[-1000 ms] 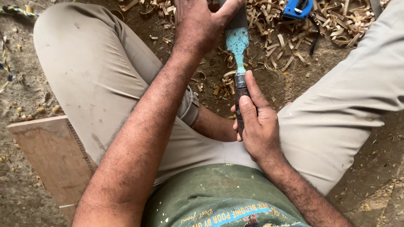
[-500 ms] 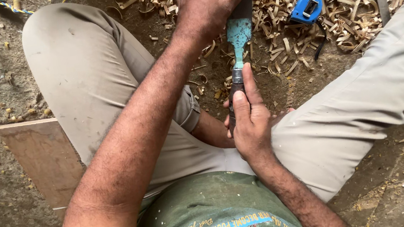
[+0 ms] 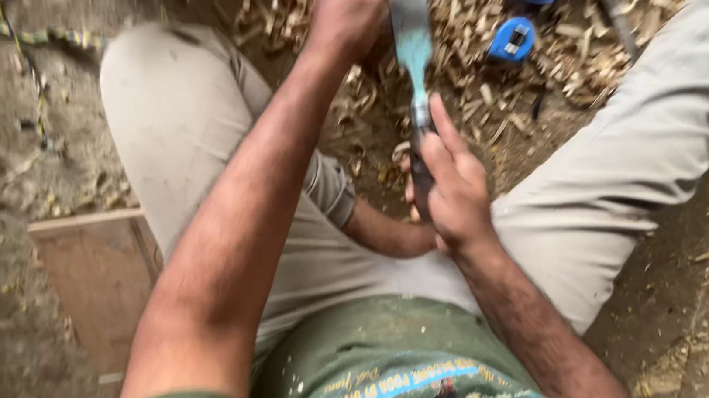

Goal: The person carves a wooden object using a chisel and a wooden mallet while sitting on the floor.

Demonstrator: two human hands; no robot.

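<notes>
While two hands (image 3: pixel 401 97) grip one chisel (image 3: pixel 415 52).

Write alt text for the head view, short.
Seen from above, a seated person grips a chisel: right hand around the handle, left hand near the blade end. Wood shavings cover the ground between their legs, with a blue tape measure nearby. The image is motion-blurred.

The left hand (image 3: pixel 356 6) and chisel (image 3: pixel 413 39) top are blurred, cut off by the edge.
</notes>
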